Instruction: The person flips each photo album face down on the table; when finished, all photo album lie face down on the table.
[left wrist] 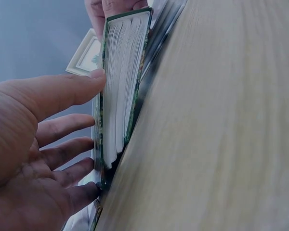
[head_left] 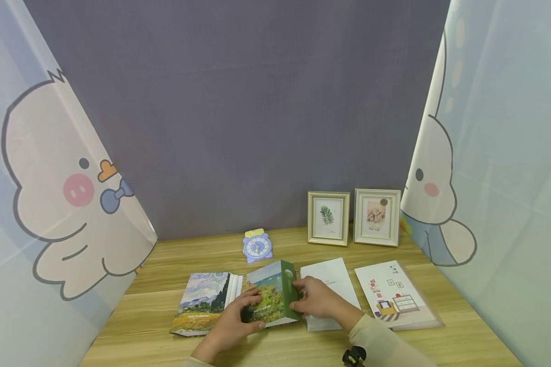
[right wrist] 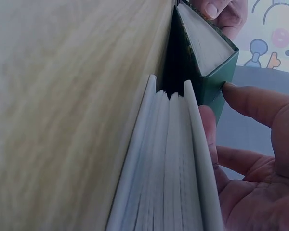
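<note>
A photo album (head_left: 270,290) with a landscape cover and green spine stands tilted, its spine side raised. My left hand (head_left: 239,316) lies at its left, thumb and spread fingers touching the cover. In the left wrist view, the straight thumb (left wrist: 82,90) meets the cover edge beside the white pages (left wrist: 123,82). From the right, my right hand (head_left: 319,298) holds the green spine (right wrist: 216,89) between thumb and fingers. Left of it lies another landscape-covered album (head_left: 202,303); a white book (head_left: 332,280) lies under and beside the right hand.
An illustrated white book (head_left: 397,295) lies on the right of the wooden table (head_left: 140,318). A small purple clock (head_left: 257,246) sits behind the albums. Two picture frames, one with a leaf (head_left: 328,218) and one with flowers (head_left: 377,217), stand at the back before the grey curtain (head_left: 239,122).
</note>
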Available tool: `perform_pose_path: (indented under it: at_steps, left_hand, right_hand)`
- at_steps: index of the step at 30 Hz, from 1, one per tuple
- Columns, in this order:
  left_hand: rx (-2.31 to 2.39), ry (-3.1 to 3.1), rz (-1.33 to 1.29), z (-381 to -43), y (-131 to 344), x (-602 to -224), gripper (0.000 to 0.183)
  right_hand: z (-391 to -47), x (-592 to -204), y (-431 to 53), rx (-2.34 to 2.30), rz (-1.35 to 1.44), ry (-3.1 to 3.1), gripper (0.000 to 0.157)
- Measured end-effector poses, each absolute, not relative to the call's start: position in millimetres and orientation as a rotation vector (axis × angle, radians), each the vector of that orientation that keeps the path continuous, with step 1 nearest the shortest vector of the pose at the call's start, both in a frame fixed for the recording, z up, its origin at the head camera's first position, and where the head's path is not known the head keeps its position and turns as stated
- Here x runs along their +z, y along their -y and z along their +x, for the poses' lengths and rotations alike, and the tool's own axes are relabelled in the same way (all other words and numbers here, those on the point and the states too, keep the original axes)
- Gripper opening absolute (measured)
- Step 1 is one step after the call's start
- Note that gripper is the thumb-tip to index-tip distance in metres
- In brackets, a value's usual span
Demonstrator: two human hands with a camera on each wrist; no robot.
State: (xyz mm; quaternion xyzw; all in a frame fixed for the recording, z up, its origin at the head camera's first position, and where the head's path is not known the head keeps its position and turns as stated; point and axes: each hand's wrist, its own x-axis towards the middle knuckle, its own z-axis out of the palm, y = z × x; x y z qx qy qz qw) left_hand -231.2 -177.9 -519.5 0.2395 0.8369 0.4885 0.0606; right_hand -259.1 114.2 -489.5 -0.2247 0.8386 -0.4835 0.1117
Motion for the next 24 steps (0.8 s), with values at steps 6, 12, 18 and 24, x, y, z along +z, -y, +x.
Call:
perform_pose_path:
  at_steps: [6, 12, 18, 24]
  left_hand:
    - [1.462, -2.544, 0.714, -231.7, 177.5, -519.6, 0.062]
    - [1.482, -2.523, 0.715, -232.1, 178.5, -518.8, 0.063]
    - [1.486, -2.514, 0.724, -233.0, 178.7, -520.6, 0.064]
    - [1.488, -2.512, 0.723, -233.3, 178.5, -523.2, 0.064]
  right_hand:
    - [-256.4, -488.3, -112.1, -1.380, -0.673, -2.491, 0.064]
    - [-249.3, -481.9, -109.5, -1.231, -0.640, -2.593, 0.060]
    - [-248.2, -481.6, -108.2, -1.101, -0.633, -2.678, 0.057]
    - [-248.2, -483.0, -108.6, -1.103, -0.627, -2.675, 0.055]
